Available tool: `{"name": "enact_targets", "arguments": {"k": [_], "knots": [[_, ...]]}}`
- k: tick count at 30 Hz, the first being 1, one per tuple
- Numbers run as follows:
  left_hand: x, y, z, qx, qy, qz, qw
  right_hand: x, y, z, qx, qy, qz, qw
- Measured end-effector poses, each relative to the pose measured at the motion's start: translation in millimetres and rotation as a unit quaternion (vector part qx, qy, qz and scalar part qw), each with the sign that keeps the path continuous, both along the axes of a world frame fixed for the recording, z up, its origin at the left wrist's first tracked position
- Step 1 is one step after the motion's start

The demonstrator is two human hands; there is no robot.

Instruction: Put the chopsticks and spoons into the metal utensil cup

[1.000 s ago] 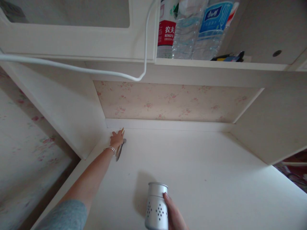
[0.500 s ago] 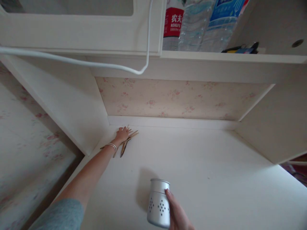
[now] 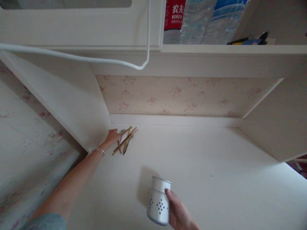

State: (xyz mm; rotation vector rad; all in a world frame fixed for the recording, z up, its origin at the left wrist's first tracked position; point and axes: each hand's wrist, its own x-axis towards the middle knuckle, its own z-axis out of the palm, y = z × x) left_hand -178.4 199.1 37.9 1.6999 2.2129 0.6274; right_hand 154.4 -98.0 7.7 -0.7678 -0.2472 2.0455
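In the head view, several wooden chopsticks (image 3: 119, 147) lie crossed in a loose pile on the white desktop (image 3: 187, 159), with metal spoons (image 3: 127, 146) among them. My left hand (image 3: 112, 136) rests at the pile's left edge, its fingers apart and reaching toward the chopstick ends; the fingertips are small and partly hidden. At the front, my right hand (image 3: 178, 209) grips a silver metal utensil holder (image 3: 158, 201) by its right side. The holder is a cylinder with clusters of small holes, tilted slightly; its inside is out of sight.
A white cable (image 3: 107, 61) hangs across the upper left, below a cabinet door (image 3: 83, 30). Plastic bottles (image 3: 196, 24) stand on the upper shelf (image 3: 227, 48). White side panels (image 3: 271, 121) and floral wallpaper (image 3: 165, 95) enclose the desktop.
My left hand has shifted left off the chopsticks and spoons, which now lie uncovered on the desktop. My right hand holds the utensil holder in nearly the same place.
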Motion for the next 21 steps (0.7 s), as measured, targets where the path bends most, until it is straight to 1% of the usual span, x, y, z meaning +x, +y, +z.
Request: {"name": "enact_targets", "arguments": {"k": [3,6,7,9,11,12,14,16,18,21], "knots": [[1,-25,-0.4,0.008,0.017,-0.016,1.0,0,-1,2.5,0.038,0.0,-0.003,0.999],[14,-69,-8.1,0.029,0.023,-0.036,0.999,-1,4,7.2,0.047,-0.023,-0.028,0.998],[22,-87,-13.0,0.039,0.024,-0.056,0.997,-2,9,9.4,0.049,-0.038,-0.043,0.997],[39,-124,-25.0,0.089,0.025,-0.146,0.985,-5,24,14.9,0.069,-0.074,-0.073,0.992],[58,-157,-38.2,0.112,0.002,-0.195,0.974,-9,46,20.7,0.108,-0.127,-0.094,0.982],[67,-170,-44.3,0.116,-0.01,-0.201,0.973,-11,60,23.3,0.134,-0.159,-0.1,0.973],[81,-188,-54.1,0.117,-0.016,-0.203,0.972,-14,91,27.0,0.179,-0.231,-0.108,0.95],[90,-197,-59.2,0.118,-0.001,-0.208,0.971,-17,125,28.2,0.22,-0.307,-0.124,0.918],[94,-199,-59.6,0.127,0.027,-0.214,0.968,-20,159,27.8,0.246,-0.386,-0.135,0.879],[96,-197,-54.7,0.142,0.065,-0.221,0.963,-27,205,26.7,0.286,-0.472,-0.154,0.82]]}}
